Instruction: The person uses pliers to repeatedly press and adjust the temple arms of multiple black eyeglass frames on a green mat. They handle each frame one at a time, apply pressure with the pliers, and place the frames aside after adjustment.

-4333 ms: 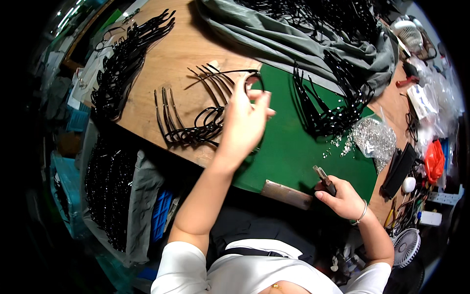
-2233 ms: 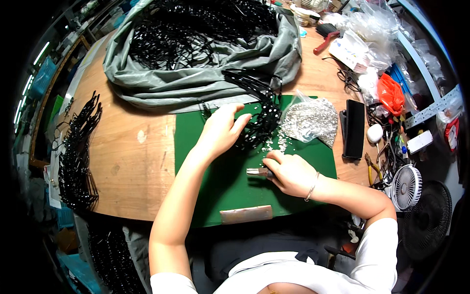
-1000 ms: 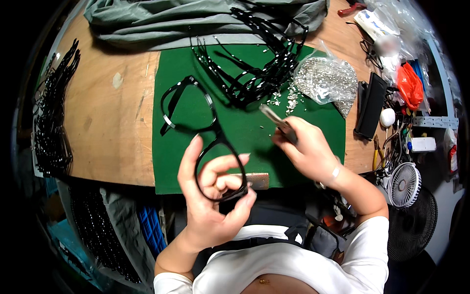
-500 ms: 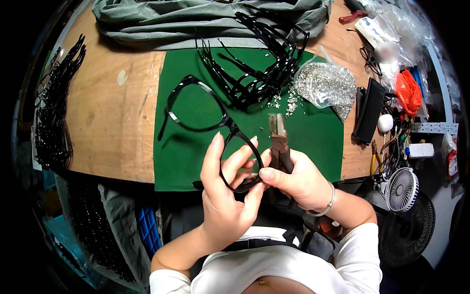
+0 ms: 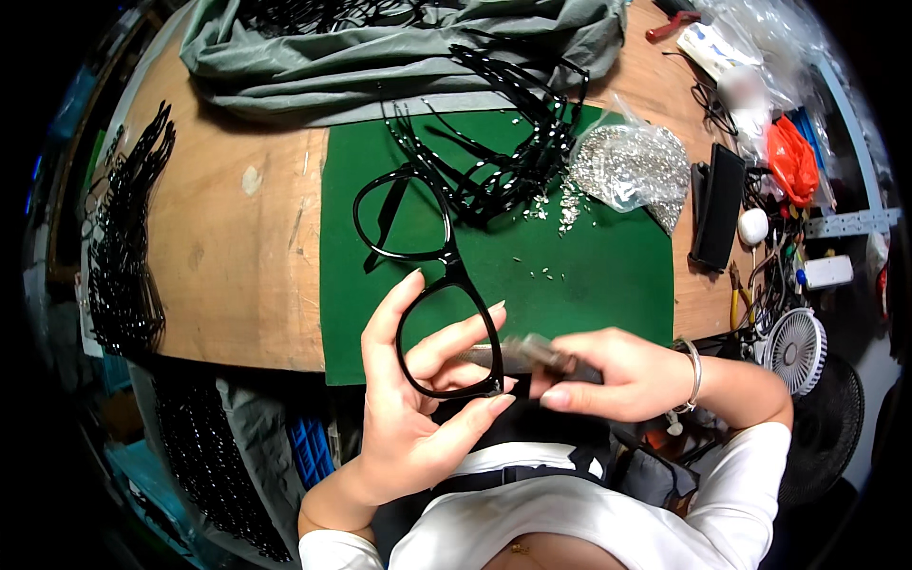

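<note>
Now left hand (image 5: 408,418) grips black glasses frame (image 5: 427,285) near surface's front edge; right hand (image 5: 608,375) pinches small tool (image 5: 532,353) at hinge. Best: keep frame steady, tool square.

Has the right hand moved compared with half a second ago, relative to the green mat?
Yes. The right hand with its small metal tool has dropped toward the green mat's near edge, and the tool now lies level against the black eyeglass frame held by the left hand.
</note>
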A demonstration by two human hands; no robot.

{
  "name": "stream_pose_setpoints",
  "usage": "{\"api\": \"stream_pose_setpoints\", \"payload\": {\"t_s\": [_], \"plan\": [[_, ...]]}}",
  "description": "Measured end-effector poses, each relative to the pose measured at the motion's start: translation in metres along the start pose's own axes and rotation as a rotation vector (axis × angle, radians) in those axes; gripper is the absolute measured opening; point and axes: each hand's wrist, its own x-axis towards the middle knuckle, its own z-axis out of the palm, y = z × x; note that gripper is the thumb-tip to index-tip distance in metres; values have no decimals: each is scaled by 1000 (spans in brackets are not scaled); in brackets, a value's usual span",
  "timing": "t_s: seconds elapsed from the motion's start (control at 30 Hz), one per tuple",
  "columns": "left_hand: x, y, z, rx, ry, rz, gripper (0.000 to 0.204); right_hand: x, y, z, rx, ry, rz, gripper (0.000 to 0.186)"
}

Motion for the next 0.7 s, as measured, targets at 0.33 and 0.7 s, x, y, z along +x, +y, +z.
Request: {"api": "stream_pose_setpoints", "payload": {"t_s": [0.33, 0.7], "plan": [[3, 0, 4, 35, -19, -31, 84, 8, -16, -2, -222, -115, -20, 36], [4, -2, 3, 16, -31, -41, 84, 5, -25, -9, -250, -176, 133, 35]]}}
